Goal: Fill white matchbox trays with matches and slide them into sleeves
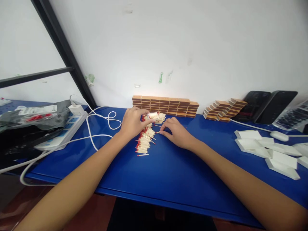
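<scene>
My left hand (134, 120) is closed on a small white matchbox tray (153, 115), gripped at its left end between thumb and fingers. Below and around the tray spreads a pile of matches (145, 138) with red heads and pale sticks, lying on the blue table. Just right of the pile, my right hand (176, 132) pinches a match (157, 132) whose red head points left. One loose match (143, 155) lies at the pile's near end. How full the tray is cannot be made out.
Stacked matchbox sleeves (166, 106) line the wall, with leaning stacks (222, 110) farther right. White empty trays (260, 146) lie scattered at right, near two black phones (275, 106). At left are a power strip (69, 130) and white cables (90, 131). The blue table's edge (154, 201) runs in front.
</scene>
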{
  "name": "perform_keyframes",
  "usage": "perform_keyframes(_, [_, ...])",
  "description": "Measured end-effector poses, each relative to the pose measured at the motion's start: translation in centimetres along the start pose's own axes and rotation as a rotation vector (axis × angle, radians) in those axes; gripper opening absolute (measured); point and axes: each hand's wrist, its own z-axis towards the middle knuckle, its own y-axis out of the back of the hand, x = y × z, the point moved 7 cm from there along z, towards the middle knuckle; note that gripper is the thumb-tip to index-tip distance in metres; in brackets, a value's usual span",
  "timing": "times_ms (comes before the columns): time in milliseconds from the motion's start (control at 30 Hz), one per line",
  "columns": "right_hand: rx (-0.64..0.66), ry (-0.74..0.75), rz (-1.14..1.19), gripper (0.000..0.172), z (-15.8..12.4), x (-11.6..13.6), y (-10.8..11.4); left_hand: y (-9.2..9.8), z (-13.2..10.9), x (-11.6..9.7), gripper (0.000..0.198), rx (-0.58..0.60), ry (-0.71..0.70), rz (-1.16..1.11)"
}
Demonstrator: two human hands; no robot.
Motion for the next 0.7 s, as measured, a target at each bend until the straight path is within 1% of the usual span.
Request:
perform_keyframes(100, [0.015, 0.002, -0.015, 0.012, 0.1, -0.2, 0.2, -0.1, 0.1, 0.1, 0.033, 0.007, -0.012, 0.007])
perform_keyframes(167, [-0.009, 0.019, -0.026, 0.012, 0.1, -0.3, 0.9, -0.1, 0.1, 0.2, 0.032, 0.018, -0.020, 0.005])
perform_keyframes(233, [-0.076, 0.031, -0.036, 0.011, 0.0, -0.1, 2.1, -0.3, 0.2, 0.1, 0.033, 0.036, -0.033, -0.007])
perform_keyframes(300, [-0.171, 0.025, -0.051, 0.011, -0.1, 0.1, 3.3, -0.6, 0.1, -0.2, 0.034, 0.061, -0.057, -0.027])
perform_keyframes(367, [-0.244, 0.016, -0.066, 0.012, -0.2, 0.6, 4.0, -0.9, -0.1, -0.8, 0.035, 0.076, -0.084, -0.059])
perform_keyframes(433, [-0.276, 0.017, -0.073, 0.012, -0.1, 1.2, 4.1, -1.4, -0.3, -1.5, 0.037, 0.093, -0.106, -0.111])
perform_keyframes(567, [-0.276, 0.017, -0.087, 0.011, 0.0, 1.8, 3.6, -1.9, -0.7, -2.6, 0.039, 0.134, -0.125, -0.190])
perform_keyframes(633, [-0.276, 0.022, -0.088, 0.011, 0.0, 1.7, 3.5, -1.8, -0.7, -2.8, 0.038, 0.130, -0.118, -0.189])
perform_keyframes(700, [-0.303, 0.039, -0.075, 0.013, -0.1, 1.3, 3.6, -1.6, -0.6, -2.4, 0.036, 0.114, -0.095, -0.167])
